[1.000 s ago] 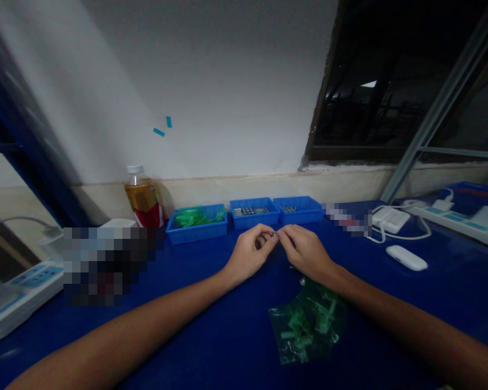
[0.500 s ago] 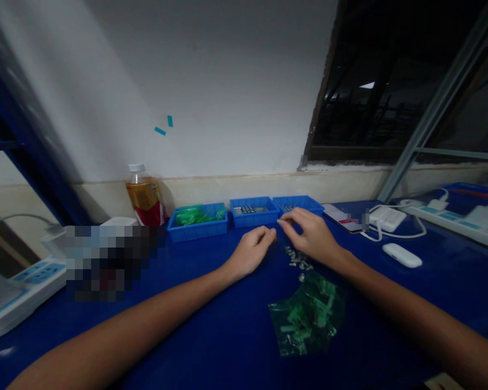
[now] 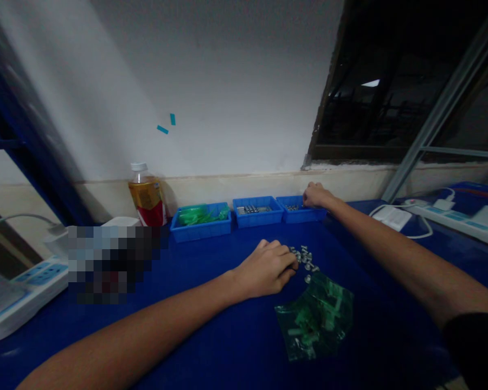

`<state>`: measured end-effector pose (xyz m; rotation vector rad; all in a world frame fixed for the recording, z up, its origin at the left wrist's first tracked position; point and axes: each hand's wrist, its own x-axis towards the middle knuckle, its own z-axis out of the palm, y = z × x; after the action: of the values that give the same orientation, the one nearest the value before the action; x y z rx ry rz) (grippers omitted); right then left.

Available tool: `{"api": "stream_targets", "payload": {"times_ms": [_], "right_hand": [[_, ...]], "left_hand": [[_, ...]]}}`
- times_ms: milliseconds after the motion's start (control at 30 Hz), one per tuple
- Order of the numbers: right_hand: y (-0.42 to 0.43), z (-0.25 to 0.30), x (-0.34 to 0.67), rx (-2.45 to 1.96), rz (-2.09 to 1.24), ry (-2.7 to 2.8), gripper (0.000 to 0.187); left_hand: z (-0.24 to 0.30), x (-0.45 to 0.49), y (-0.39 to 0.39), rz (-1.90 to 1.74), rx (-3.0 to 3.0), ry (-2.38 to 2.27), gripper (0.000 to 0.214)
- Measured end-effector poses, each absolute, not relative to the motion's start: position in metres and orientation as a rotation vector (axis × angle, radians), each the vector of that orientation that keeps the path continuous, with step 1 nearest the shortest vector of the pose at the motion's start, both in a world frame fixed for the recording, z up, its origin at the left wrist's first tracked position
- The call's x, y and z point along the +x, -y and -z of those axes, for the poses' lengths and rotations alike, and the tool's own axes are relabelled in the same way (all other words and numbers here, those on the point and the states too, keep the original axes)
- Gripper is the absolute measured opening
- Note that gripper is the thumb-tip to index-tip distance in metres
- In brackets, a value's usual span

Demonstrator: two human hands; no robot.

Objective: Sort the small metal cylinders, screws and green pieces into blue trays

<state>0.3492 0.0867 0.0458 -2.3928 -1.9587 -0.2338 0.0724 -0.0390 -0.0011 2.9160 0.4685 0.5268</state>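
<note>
My left hand [image 3: 270, 266] rests palm down on the blue table, fingers curled, with their tips at the edge of a loose pile of small metal screws [image 3: 305, 258]. Whatever is under those fingers is hidden. Farther back, my right hand [image 3: 316, 194] reaches over the right-hand blue tray [image 3: 305, 216], its fingers bent together and down at the small metal parts [image 3: 291, 207] inside. Their tips are too small to show what they grip. Nearer me lie green clear bags [image 3: 315, 325] holding small parts.
Beside the right tray stand a blue tray [image 3: 260, 219] of metal pins and another tray [image 3: 201, 232] of green bags. A drink bottle [image 3: 147, 197] is at the back left. Power strips [image 3: 40, 276] flank both sides; a white charger [image 3: 391, 218] with cable lies right.
My right hand has moved from above the screws, back and right to the right tray. My left hand has come nearer and right, turning palm down beside the screw pile.
</note>
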Motion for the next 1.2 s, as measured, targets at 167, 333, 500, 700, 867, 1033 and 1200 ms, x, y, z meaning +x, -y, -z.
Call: {"api": "stream_targets", "payload": {"times_ms": [167, 333, 500, 700, 867, 1033, 1200], "right_hand": [[-0.094, -0.038, 0.344, -2.512, 0.203, 1.907, 0.028], [-0.098, -0.037, 0.348, -2.554, 0.184, 1.873, 0.031], [-0.099, -0.037, 0.357, -2.529, 0.200, 1.896, 0.034], [-0.107, -0.032, 0.363, -2.537, 0.174, 1.929, 0.038], [-0.114, -0.024, 0.359, -2.532, 0.166, 1.935, 0.034], [-0.111, -0.027, 0.353, -2.498, 0.193, 1.919, 0.031], [-0.078, -0.044, 0.346, -2.344, 0.345, 1.863, 0.026]], "left_hand": [[0.005, 0.073, 0.038, -0.555, 2.878, -0.528, 0.025], [0.007, 0.074, 0.036, -0.531, 2.902, -0.538, 0.019], [0.007, 0.074, 0.035, -0.557, 2.877, -0.549, 0.014], [0.007, 0.073, 0.035, -0.587, 2.834, -0.577, 0.016], [0.005, 0.074, 0.036, -0.569, 2.845, -0.580, 0.021], [0.005, 0.073, 0.037, -0.582, 2.873, -0.576, 0.021], [0.003, 0.074, 0.036, -0.654, 2.815, -0.687, 0.028]]}}
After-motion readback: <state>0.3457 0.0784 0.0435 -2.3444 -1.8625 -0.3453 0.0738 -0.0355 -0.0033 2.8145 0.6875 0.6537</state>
